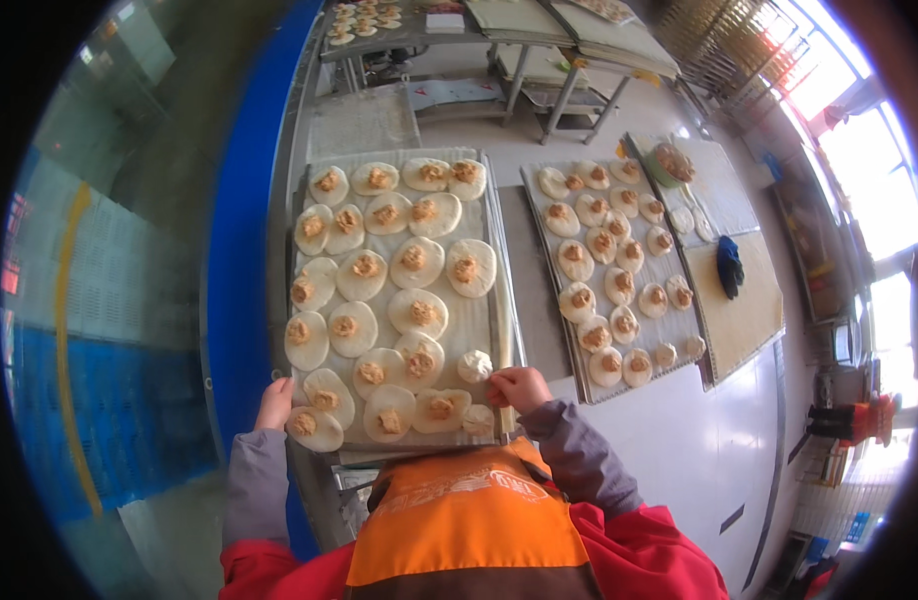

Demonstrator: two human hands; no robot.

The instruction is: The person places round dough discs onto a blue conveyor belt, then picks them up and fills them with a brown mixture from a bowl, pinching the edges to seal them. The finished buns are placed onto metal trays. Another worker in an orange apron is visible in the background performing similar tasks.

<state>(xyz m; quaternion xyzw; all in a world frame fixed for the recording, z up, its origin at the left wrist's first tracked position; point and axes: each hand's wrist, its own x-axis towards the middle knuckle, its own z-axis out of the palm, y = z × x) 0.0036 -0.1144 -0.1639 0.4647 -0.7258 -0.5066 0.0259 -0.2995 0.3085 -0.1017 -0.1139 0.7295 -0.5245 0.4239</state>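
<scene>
In front of me a cloth-lined tray [476,326] carries rows of flat round dough wrappers, each with a brownish filling heap, such as this filled wrapper [421,312]. My left hand [275,404] is closed on the tray's left edge, beside the lowest wrappers. My right hand [520,389] grips the right edge, its fingers curled in. Right by its knuckles sits a gathered, closed bun [474,366], with a second pale bun [478,420] below it near the tray's corner.
Another tray of filled wrappers [607,286] lies to the right. Beyond it are a bowl of filling [671,166], a dark blue glove [730,267] and a board [744,310]. A blue panel [241,240] runs along the left. Metal tables [419,35] stand at the far end.
</scene>
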